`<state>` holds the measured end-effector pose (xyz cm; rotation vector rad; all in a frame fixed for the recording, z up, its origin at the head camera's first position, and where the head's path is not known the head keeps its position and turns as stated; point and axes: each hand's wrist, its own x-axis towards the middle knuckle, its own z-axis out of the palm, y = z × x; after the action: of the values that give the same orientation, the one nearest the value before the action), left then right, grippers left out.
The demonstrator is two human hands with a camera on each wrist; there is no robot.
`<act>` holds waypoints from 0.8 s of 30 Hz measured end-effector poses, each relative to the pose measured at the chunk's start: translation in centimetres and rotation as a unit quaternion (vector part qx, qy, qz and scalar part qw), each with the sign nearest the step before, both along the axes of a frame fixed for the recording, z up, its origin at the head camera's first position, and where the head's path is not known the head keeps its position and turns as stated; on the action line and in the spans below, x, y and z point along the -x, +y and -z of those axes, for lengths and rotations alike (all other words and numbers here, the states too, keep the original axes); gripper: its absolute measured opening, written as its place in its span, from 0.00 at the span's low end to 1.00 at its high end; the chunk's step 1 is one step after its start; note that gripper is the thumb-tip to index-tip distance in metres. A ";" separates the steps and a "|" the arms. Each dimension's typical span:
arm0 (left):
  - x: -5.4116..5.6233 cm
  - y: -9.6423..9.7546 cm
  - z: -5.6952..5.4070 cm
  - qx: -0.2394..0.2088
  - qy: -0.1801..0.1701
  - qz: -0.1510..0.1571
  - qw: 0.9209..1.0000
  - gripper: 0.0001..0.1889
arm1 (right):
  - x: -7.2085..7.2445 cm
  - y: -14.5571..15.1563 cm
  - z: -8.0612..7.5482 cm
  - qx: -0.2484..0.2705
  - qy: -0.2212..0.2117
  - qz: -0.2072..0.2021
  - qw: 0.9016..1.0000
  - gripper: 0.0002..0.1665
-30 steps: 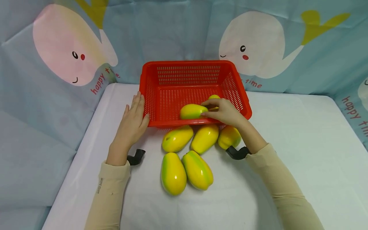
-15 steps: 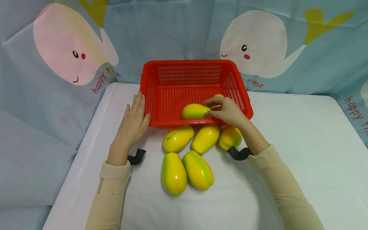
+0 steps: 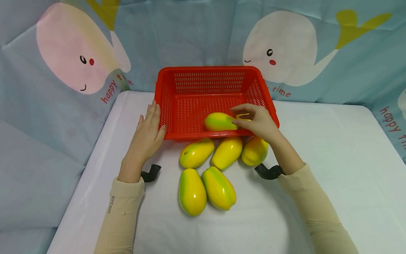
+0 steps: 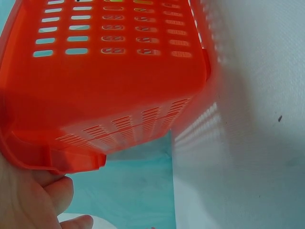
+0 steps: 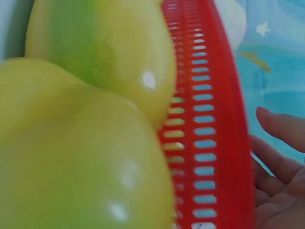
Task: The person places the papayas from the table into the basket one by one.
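Observation:
My left hand (image 3: 144, 132) rests against the left side of the red plastic basket (image 3: 207, 134), its fingers extended along the rim; the left wrist view shows fingers (image 4: 57, 193) by the rim's lip. Over the basket's front right part, my right hand (image 3: 260, 121) has its fingers spread and relaxed. Its thumb lies at the right end of a yellow-green papaya (image 3: 219, 121) inside; whether it touches cannot be seen. Another yellow fruit (image 3: 243, 116) shows partly behind this hand. In the right wrist view, no fruit appears in the hand (image 5: 281, 186).
Below the basket's front wall lie three yellow papayas, left (image 3: 196, 153), middle (image 3: 226, 152) and right (image 3: 254, 151). Two more, left (image 3: 192, 192) and right (image 3: 219, 188), lie nearer on the white tabletop (image 3: 333, 169). A blue whale-print cloth (image 3: 196, 31) stands behind.
My right hand has moved slightly right and its fingers have spread. The papaya by its thumb sits a little further right and looks turned. My left hand stays against the basket.

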<state>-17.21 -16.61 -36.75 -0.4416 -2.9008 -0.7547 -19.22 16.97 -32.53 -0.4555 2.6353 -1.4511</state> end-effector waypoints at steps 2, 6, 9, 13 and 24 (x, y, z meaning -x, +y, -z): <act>0.0 0.1 0.1 -0.001 -0.001 0.001 1.000 0.33 | -0.6 0.6 -0.3 0.014 0.006 0.009 1.000 0.23; 0.0 0.1 0.1 -0.003 0.000 0.004 1.000 0.33 | -2.1 1.9 -0.8 0.034 0.028 0.033 0.998 0.21; 0.1 0.0 0.1 -0.006 0.002 0.005 1.000 0.33 | -3.4 3.0 -0.7 0.071 0.047 0.047 0.995 0.19; 0.2 -0.1 0.2 -0.007 0.006 0.005 1.000 0.33 | -4.8 4.5 -0.1 0.148 0.070 0.048 0.985 0.17; 0.3 0.0 0.1 -0.007 0.001 0.002 1.000 0.33 | -7.8 7.7 1.1 0.169 0.085 0.026 0.982 0.18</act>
<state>-17.49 -16.60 -36.86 -0.4455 -2.8919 -0.7737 -11.37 24.65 -33.60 -0.5667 2.5420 -1.9730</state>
